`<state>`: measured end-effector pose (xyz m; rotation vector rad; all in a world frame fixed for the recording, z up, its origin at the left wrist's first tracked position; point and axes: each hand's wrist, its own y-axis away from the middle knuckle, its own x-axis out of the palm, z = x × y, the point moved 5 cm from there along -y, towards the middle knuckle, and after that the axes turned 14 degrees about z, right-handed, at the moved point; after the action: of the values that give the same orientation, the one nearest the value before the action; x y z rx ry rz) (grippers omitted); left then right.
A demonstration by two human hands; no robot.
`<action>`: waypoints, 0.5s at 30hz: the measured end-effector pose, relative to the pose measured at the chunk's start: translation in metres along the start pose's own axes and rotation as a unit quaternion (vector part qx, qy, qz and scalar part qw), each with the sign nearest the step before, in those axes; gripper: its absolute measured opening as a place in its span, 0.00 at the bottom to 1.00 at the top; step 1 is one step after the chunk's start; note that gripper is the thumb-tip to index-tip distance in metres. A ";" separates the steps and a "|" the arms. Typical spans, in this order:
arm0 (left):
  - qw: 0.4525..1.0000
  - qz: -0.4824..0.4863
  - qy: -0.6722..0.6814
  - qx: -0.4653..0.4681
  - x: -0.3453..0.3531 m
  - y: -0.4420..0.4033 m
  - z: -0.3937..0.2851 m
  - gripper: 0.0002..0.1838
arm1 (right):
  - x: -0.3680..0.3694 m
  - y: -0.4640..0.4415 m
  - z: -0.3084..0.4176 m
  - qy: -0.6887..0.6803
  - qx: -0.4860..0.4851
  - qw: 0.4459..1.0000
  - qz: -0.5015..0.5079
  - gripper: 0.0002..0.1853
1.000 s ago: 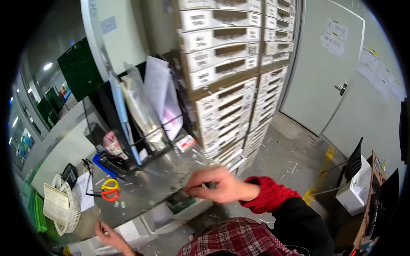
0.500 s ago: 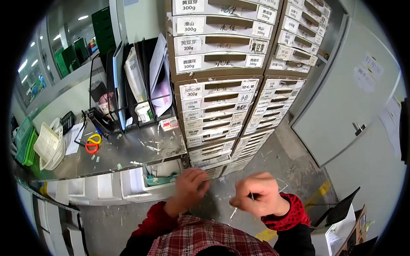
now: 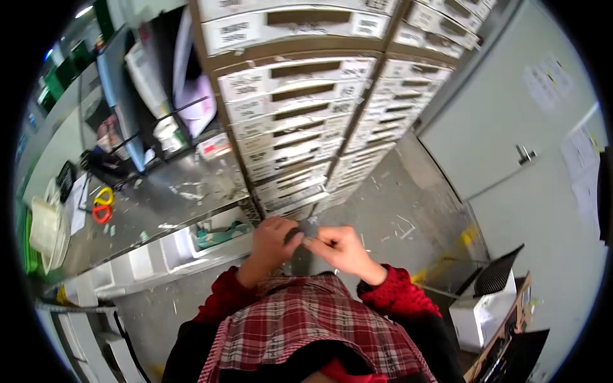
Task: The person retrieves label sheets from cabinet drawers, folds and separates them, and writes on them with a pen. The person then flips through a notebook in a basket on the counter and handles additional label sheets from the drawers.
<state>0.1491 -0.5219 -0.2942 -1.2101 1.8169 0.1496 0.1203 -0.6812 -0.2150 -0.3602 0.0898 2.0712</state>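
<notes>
My left hand (image 3: pixel 273 242) and my right hand (image 3: pixel 343 249) meet in front of the checked apron (image 3: pixel 313 303), thumbs almost touching. The fingers of the left hand are curled, and a small dark patch shows beside its thumb; I cannot tell what it is. Thumb and forefinger of the right hand are pinched together, with a tiny pale bit at their tips, too small to name. Beyond the hands rises a tall stack of white labelled drawers (image 3: pixel 287 105) in brown frames.
To the left, a metal worktop (image 3: pixel 150 214) carries scissors (image 3: pixel 103 204) with red and yellow handles, a file rack (image 3: pixel 137 137), a white basket (image 3: pixel 54 233) and paper scraps. White bins (image 3: pixel 143 263) sit below. A door (image 3: pixel 491 127) and black mesh chair back (image 3: pixel 501 271) stand right.
My right hand has moved left and up to meet my left hand. The thin piece hanging below its fingers no longer shows. The view has tilted downward and shifted right.
</notes>
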 end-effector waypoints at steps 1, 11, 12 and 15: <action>1.000 0.007 0.011 0.010 0.004 0.002 0.002 0.13 | -0.002 0.000 -0.013 -0.002 0.019 1.000 -0.002 0.24; 0.987 0.115 -0.025 -0.110 0.057 -0.001 0.010 0.16 | -0.083 -0.014 -0.147 -0.285 0.187 0.936 -0.089 0.27; 0.987 0.130 -0.021 -0.096 0.071 -0.002 0.002 0.15 | -0.093 -0.012 -0.159 -0.318 0.215 0.918 -0.101 0.27; 0.987 0.133 -0.022 -0.086 0.127 -0.007 -0.006 0.15 | -0.138 -0.008 -0.176 -0.322 0.248 0.905 -0.130 0.28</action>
<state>0.1385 -0.6136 -0.3821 -1.0661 1.9524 0.4901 0.2295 -0.8296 -0.3419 0.5977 0.1535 1.7272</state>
